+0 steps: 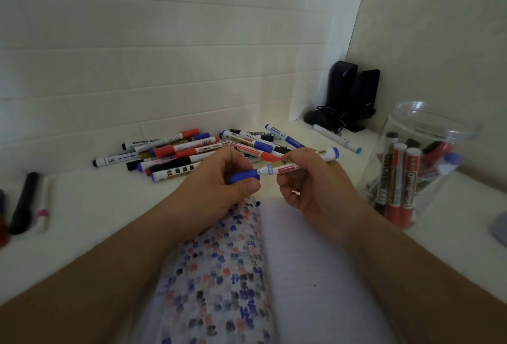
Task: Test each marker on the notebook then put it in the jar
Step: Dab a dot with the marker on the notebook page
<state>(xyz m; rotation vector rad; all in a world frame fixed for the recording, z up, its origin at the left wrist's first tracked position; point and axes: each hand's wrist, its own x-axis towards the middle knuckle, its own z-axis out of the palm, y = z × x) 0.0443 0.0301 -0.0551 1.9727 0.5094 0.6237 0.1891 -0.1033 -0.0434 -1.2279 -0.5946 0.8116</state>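
Head view. My left hand [219, 179] grips the blue cap [245, 175] of a marker [282, 169], fingers curled round it with the thumb beneath. My right hand [307, 179] pinches the white barrel, held level above the far edge of the notebook [301, 261]. Cap and barrel appear joined or nearly so; I cannot tell from this view whether the cap is coming off or going on. A second blue-ended marker [327, 153] sits across my right fingers, just behind the first.

The notebook lies open below my wrists. Its left page [219, 275] is crowded with blue, red and black test marks; its right page looks nearly blank. The jar [419, 168] stands to the right of the notebook, open-topped, already holding several markers upright. The untested pile [197, 151] lies beyond my hands, against the wall. A few more markers [27, 203] lie at far left.

To do this step well, I judge that I should pull or push along the barrel's axis, not sideways, keeping the grip on the cap firm and the pinch well back from the tip. If uncapping, I should retain the cap in my left hand for re-seating. Any test stroke belongs on bare paper, where its colour reads plainly.
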